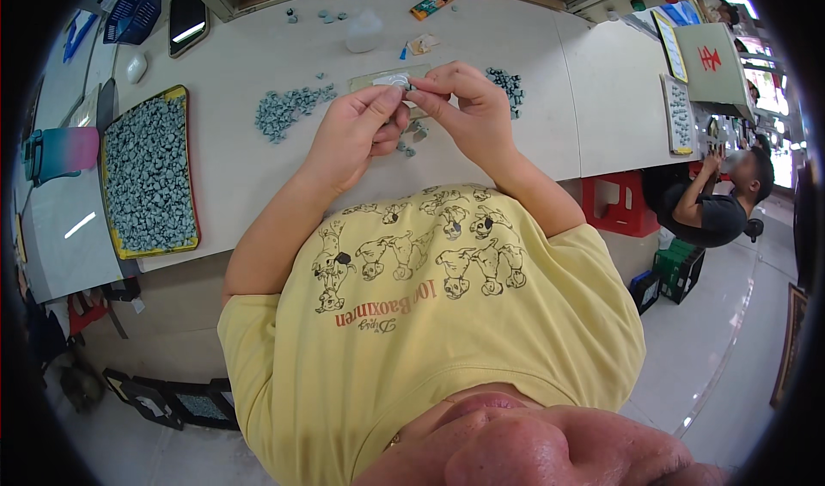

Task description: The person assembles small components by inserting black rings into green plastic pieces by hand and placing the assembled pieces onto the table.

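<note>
My left hand and my right hand meet above the table, fingertips nearly touching. Between the right thumb and forefinger is a small grey-green piece. The left thumb and fingers are pinched together at the same spot; what they hold is mostly hidden. Just behind the fingers lies a flat pale pad with something white on it, partly covered by my hands. A few loose grey-green pieces lie below my hands. One pile of such pieces is to the left, another pile to the right.
At left, a yellow-rimmed tray is full of grey-green pieces, beside a pink-and-teal bottle. A phone, a blue basket and a translucent lump stand farther back. A co-worker sits at right near a red stool.
</note>
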Demonstrator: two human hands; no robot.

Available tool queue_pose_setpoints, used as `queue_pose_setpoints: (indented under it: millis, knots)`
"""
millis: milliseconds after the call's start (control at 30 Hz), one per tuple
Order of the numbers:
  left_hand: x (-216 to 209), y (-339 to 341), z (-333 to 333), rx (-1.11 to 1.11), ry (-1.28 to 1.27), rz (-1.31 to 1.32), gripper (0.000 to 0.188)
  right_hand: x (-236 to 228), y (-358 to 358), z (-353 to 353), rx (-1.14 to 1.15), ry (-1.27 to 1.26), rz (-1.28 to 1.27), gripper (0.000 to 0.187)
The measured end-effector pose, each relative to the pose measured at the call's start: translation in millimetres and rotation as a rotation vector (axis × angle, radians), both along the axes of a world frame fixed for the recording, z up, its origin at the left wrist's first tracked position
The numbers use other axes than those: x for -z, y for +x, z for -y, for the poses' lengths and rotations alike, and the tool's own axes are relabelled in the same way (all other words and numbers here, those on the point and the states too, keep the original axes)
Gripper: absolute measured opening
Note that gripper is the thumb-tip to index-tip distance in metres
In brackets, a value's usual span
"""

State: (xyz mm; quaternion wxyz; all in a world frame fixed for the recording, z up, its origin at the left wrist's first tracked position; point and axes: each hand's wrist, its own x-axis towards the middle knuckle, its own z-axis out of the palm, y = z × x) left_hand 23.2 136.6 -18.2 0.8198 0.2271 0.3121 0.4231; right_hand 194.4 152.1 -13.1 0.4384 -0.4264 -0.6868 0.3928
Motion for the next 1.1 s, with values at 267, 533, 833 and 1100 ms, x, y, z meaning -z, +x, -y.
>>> queue_pose_setpoints:
  millis: [267,533,833,1100]
  knots:
    - [8.8,-2.6,2.2,0.001,0.01,-0.066,0.016,-9.9,-3.7,3.4,0.004,0.094,0.155,0.017]
    - [8.3,-7.3,0.0,-0.013,-0.008,-0.075,0.016,-10.5,-5.5,1.8,0.002,0.117,0.21,0.018]
    - [4.9,-5.5,2.2,0.032,0.015,-0.188,0.016,-12.4,7.0,-1.8,-0.114,-0.034,0.225,0.016]
    - [12.9,-4.4,0.2,0.062,-0.059,-0.091,0.013,-8.4,7.3,1.0,-0.113,0.113,0.256,0.017]
